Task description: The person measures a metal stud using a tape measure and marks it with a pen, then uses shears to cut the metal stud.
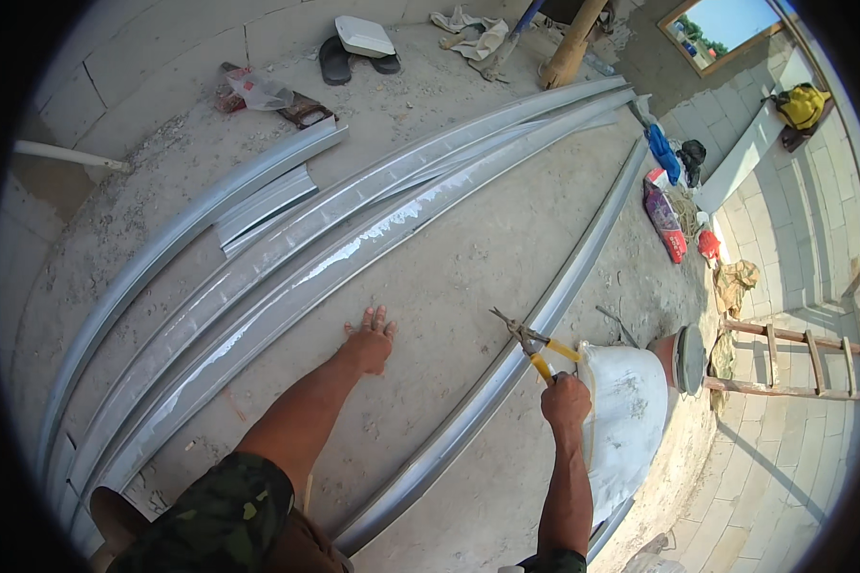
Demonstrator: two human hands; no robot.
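My right hand [566, 401] grips one yellow handle of a pair of tin snips [526, 334]; the other handle sticks out to the right, apart from the first. Their jaws are spread and point up and left, over a long metal channel [444, 449] that crosses the floor diagonally. I cannot tell whether the snips touch the metal. My left hand [370, 344] is stretched out with its fingers spread, low over the bare concrete between that channel and the bundle of long metal channels [344, 256] on the left. It holds nothing.
A white sack [626, 415] lies right of my right forearm, beside a bucket [688, 358]. Farther right is a wooden ladder [784, 361]. A short metal offcut [266, 208] lies left of the bundle. Sandals [335, 62] with a white box [364, 36] sit by the far wall.
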